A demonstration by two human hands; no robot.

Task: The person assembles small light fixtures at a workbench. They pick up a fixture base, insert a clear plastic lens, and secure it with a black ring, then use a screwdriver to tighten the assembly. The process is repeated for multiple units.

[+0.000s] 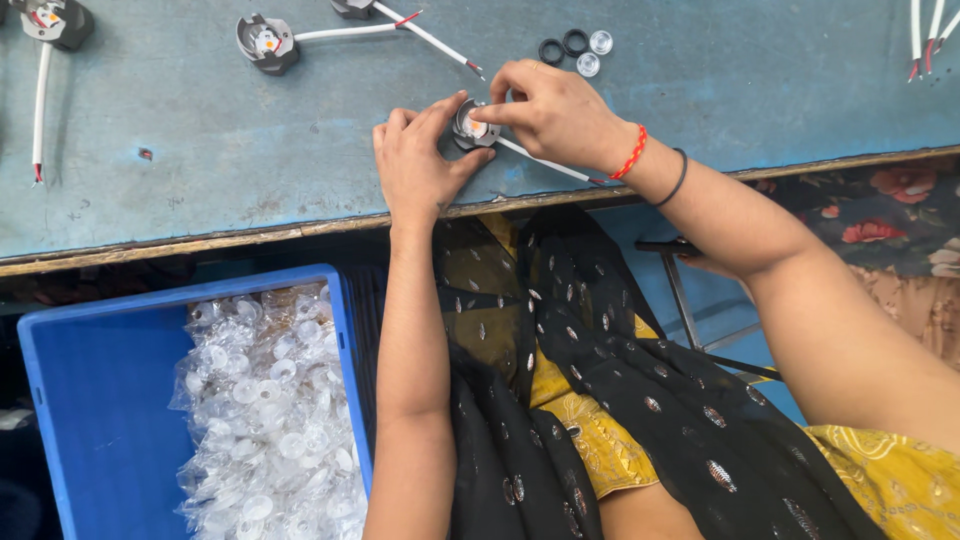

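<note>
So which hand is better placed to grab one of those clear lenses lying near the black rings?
Probably the right hand: it sits just below the clear lenses and black rings. The left hand is farther off, steadying the round lamp holder.

One cam only, on my head, looking steeply down over my lap and arms. It faces fwd onto the blue-grey bench top [250, 150], whose near edge crosses the frame approx. mid-height. Close range: my left hand [420, 165] and right hand [555, 110] sit upper centre, forearms fill the lower half. Bottom left takes in the blue crate [90, 400] below the bench. No 2nd view, so no overlap.
</note>
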